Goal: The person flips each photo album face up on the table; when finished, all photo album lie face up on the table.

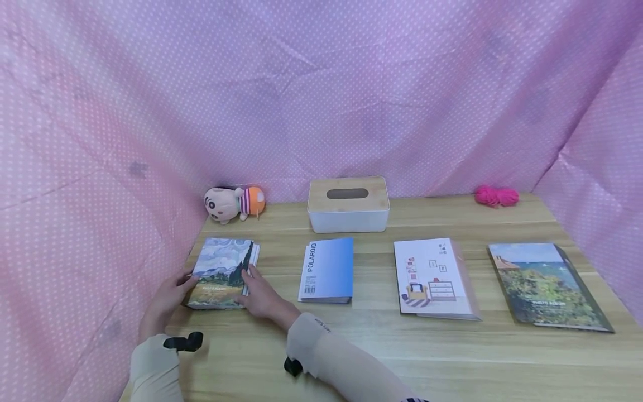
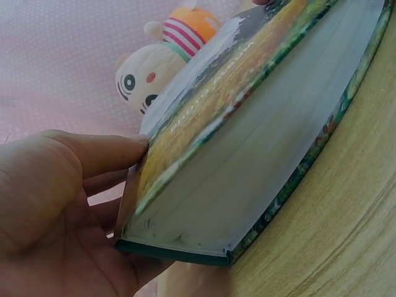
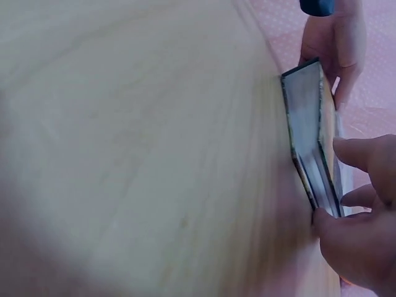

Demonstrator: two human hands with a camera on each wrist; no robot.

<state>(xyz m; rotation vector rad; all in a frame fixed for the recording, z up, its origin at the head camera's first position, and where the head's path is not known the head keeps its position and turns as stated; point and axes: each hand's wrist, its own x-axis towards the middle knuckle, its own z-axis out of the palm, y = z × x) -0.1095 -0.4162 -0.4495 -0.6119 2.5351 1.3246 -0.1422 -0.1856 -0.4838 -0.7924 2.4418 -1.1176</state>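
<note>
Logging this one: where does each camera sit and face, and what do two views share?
Head: on the head, facing forward and down over the wood-grain table; left hand, right hand and beige sleeves show.
Left wrist: worn there, facing the swirling-sky photo album; left hand fills the lower left.
Right wrist: worn there, facing across the wood-grain table; right hand at right, left hand beyond.
Shared: head and left wrist both show the swirling-sky photo album and striped plush toy.

Left hand (image 2: 55,204) grips a photo album (image 2: 247,154) by its spine.
Near an edge of the tabletop (image 2: 346,204), pale pages (image 2: 185,210) show; a plush toy (image 2: 148,77) lies beyond, before pink dotted cloth (image 2: 55,68).
</note>
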